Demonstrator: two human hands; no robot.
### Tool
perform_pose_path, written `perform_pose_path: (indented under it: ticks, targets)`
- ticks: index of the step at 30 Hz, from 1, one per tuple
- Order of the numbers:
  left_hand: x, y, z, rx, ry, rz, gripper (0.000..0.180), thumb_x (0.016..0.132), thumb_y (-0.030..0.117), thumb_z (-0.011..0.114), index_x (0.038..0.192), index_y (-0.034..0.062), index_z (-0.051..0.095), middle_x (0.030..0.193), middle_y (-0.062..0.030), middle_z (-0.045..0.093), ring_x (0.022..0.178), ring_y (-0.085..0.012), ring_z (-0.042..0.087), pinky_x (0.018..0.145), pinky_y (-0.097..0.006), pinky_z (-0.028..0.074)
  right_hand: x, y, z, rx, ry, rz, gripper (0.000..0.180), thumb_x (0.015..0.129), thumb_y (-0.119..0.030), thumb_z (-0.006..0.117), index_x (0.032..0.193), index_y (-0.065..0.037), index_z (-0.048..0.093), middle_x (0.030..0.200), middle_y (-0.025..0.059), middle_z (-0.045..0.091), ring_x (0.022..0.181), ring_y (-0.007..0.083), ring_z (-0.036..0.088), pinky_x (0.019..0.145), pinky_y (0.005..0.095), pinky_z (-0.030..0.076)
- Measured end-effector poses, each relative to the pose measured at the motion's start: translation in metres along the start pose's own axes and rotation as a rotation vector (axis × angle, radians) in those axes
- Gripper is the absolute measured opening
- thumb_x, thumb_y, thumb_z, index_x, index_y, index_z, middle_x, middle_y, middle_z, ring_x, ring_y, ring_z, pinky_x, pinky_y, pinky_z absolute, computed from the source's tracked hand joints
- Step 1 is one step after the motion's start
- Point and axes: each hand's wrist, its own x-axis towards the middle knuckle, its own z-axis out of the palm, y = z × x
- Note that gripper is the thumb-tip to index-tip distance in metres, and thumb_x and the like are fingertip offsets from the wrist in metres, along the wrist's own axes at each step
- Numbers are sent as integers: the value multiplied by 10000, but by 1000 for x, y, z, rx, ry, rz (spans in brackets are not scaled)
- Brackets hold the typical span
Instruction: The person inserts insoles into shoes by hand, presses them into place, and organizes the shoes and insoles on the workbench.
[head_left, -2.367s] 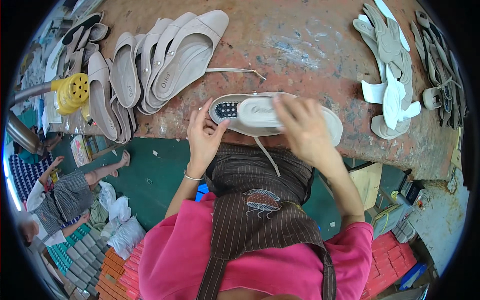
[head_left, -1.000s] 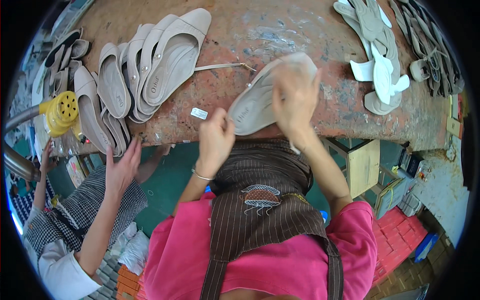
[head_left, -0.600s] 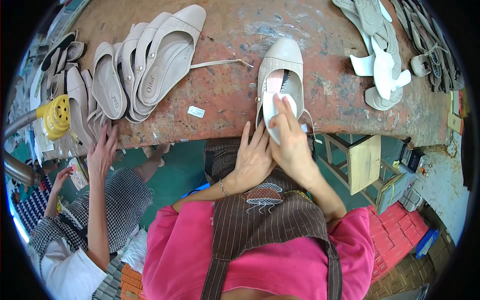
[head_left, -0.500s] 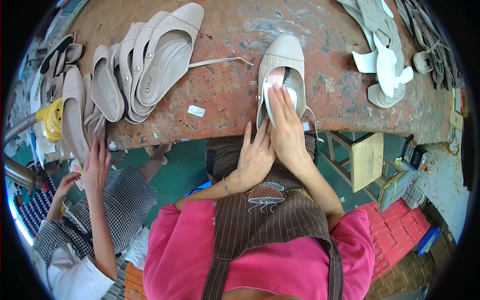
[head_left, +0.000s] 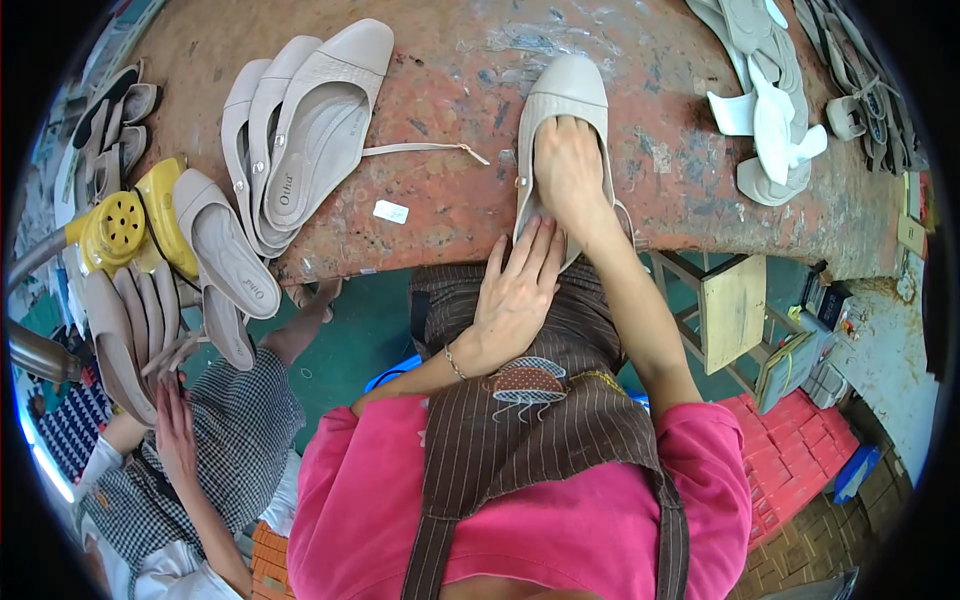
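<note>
The beige slingback flat (head_left: pixel 566 92) points away, heel at the near edge of the tabletop (head_left: pixel 450 100). The right hand (head_left: pixel 570 170) reaches inside, fingertips hidden, grip unclear; the left hand (head_left: pixel 517 300) rests by the heel, fingers slightly spread. Broad tabletop gaps separate it from stacked shoes (head_left: pixel 322 140) leftward and insoles (head_left: pixel 774 125) rightward.

Beige shoe (head_left: pixel 566 88), pink shirt (head_left: pixel 370 500)
The apron (head_left: pixel 545 450) is brown, pale-striped; the skirt (head_left: pixel 240 440) is checked black and white.
</note>
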Motion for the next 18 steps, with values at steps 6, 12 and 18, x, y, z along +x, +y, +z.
perform_pose_path:
  ticks: [6,12,18]
  targets:
    - [-9,-4,4,-117,2,-27,417,808,142,647,1192,-16,609,1263,-185,560,1303,-330,418,1065,-516,318,-67,-12,23,45,202,-164,742,718,69,504,1392,201,223,1428,431,233,1367,559,205,1146,539,211]
    - [-2,-12,5,-39,-54,-4,437,802,138,661,1202,-20,586,1241,-179,561,1236,-335,467,1030,-493,357,-9,-13,28,-336,141,8,488,784,-113,555,1210,115,490,1232,289,521,1208,383,493,1043,445,377]
    - [-1,6,-7,60,11,15,497,826,195,658,1256,-33,562,1323,-202,532,1292,-358,431,1074,-525,301,23,-2,13,-18,-142,45,253,767,-137,588,958,18,643,1009,214,649,1066,319,598,871,413,496]
